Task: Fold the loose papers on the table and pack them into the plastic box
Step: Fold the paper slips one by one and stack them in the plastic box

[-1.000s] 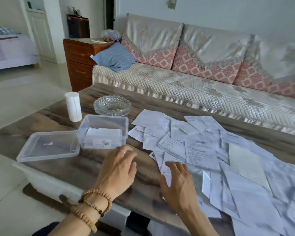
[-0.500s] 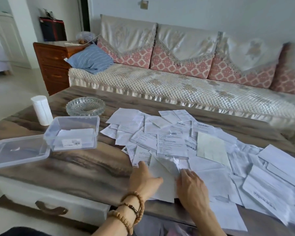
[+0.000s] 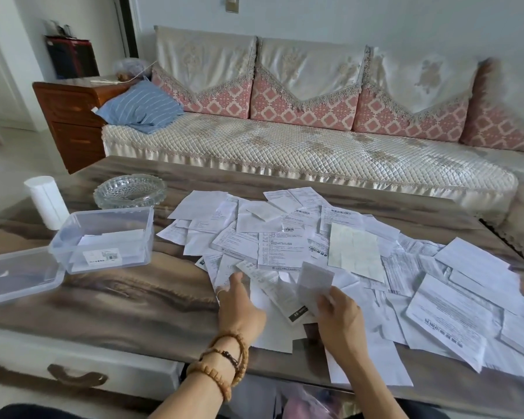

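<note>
Right hand [image 3: 339,316], grip on paper [image 3: 313,282]

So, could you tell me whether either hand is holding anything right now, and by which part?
The right hand pinches a small slip of paper by its lower edge, lifted off the pile. The left hand holds nothing; it rests open on the loose papers.

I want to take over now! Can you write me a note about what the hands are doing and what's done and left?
Left hand: open, fingers resting on the heap of loose white printed papers.
Right hand: pinching one small white paper slip, lifted off the heap.
Clear rectangular plastic box: open at the table's left, a few folded papers inside; its clear plastic lid lies beside it.
Done: a few papers packed.
Left: fold the lifted slip, box it, then nearly the whole heap.
</note>
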The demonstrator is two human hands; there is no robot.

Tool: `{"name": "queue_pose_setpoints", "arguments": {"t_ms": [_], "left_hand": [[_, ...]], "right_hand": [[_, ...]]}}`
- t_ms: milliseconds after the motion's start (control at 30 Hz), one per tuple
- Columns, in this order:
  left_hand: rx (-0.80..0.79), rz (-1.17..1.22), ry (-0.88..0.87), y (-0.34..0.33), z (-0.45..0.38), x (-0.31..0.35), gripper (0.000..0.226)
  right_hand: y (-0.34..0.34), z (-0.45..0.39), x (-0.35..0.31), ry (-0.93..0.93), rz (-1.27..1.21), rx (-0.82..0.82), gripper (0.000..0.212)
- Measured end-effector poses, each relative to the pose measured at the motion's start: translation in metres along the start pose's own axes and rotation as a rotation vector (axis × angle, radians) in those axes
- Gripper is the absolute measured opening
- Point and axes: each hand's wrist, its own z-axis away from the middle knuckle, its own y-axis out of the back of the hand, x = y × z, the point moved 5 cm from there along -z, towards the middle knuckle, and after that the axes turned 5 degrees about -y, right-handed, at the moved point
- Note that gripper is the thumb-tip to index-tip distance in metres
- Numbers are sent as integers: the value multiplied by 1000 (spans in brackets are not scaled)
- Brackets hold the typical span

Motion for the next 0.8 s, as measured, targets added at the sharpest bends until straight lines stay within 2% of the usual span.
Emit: {"name": "queue_pose_setpoints", "arguments": {"t_ms": [67,133,167,233,300,333,367,400,467,500,533,600,633,667,700,767,800], "left_hand": [[-28,177,39,7,-1,-1,59],[-69,319,57,17,1,-2,45],[-79,347,63,24,2,-4,38],[-76,443,105,40,2,-15,30],[-121,678,186,52,6,-25,17],[-168,772,222,55,9,-29,15],[-217,821,251,57,10,-33,26],[-281,813,253,57,12,-35,35],[-341,742,204,57,14,-36,36],[-317,682,175,56,12,-37,33],[-265,586,140,56,9,-39,30],[-207,431,103,51,3,-43,22],[-200,387,117,49,1,-45,23],[-200,357,127,48,0,-44,32],[-211,349,143,46,-2,-44,47],[-247,324,155,42,-10,-42,70],[-270,325,155,39,-14,-38,73]], "right_hand": [[-1,6,-14,72,4,56,33],[-2,19,-42,305,89,124,36],[-7,28,-56,446,129,115,31],[-27,44,-75,614,270,39,17],[-53,53,-84,646,375,-73,19],[-65,55,-86,587,385,-144,19],[-73,57,-85,530,369,-182,18],[-76,60,-85,446,297,-282,29],[-68,62,-87,311,65,-448,57],[-56,57,-87,259,-41,-424,59],[-39,48,-82,199,-91,-303,54],[-10,18,-58,13,59,-25,50],[-4,6,-45,-140,175,-22,58],[-4,-2,-34,-259,278,-96,67],[-7,-6,-28,-300,360,-192,75],[-19,-5,-27,-251,457,-302,81],[-24,-3,-28,-210,463,-312,83]]}}
